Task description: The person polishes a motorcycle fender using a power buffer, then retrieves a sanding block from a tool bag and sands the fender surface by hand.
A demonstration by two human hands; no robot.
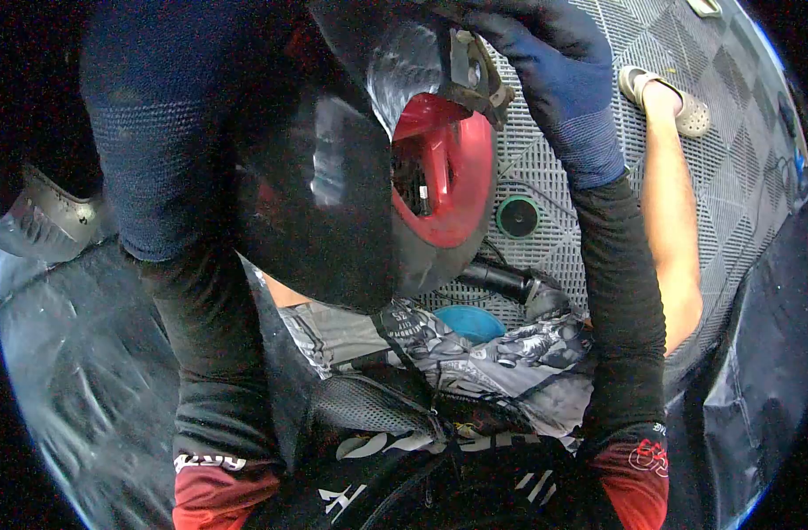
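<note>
My left hand (pixel 170 79), in a dark blue knit glove, reaches up beside a black curved panel (pixel 320 194); its fingers are lost in shadow. At the top, my right hand (pixel 550 62), also in a blue glove, bends inward above a metal bracket (pixel 475 71). Its fingers are closed together at the frame's edge, and what they hold is too dark to make out. Between my arms stands a wheel with a red rim (pixel 448 177) and a black tyre, partly covered by the panel.
A round green-edged disc (pixel 518 216), a black cylindrical tool (pixel 497 278) and a blue dish (pixel 470 325) are on the grey grid floor (pixel 722 177). At the right, a bare leg (pixel 671 194) wears a beige clog (pixel 691 115). A silver metal part (pixel 55 216) shows at the left.
</note>
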